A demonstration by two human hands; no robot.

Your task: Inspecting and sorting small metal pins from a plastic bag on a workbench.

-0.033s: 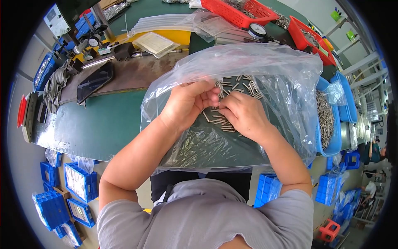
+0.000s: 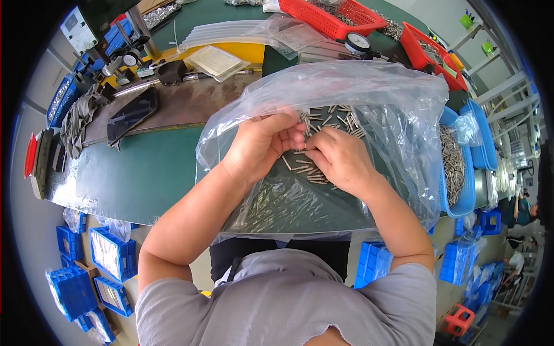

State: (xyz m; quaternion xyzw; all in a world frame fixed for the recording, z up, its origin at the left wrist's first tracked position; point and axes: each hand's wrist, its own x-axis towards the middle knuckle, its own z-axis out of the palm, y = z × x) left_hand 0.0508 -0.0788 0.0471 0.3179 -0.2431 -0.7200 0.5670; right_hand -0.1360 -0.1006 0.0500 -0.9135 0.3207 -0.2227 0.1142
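Observation:
A large clear plastic bag (image 2: 398,132) lies spread on the green table, its mouth facing me. Inside it are several small metal pins (image 2: 311,171), loose around my fingers. My left hand (image 2: 259,144) reaches into the mouth with the fingers curled and the thumb pressed near them; the bag's upper layer rests against its back. Fingertips of my right hand (image 2: 344,158) are pinched together close to the left fingertips, over the pins. Whatever lies between the fingers of either hand is too small or hidden to make out.
Blue baskets (image 2: 468,184) with metal pins stand right of the bag. Red baskets (image 2: 340,26) sit at the back. A dial gauge (image 2: 358,43) is behind the bag. At left a phone (image 2: 133,114) lies on a brown board (image 2: 184,104). Blue crates (image 2: 112,254) stand below the table.

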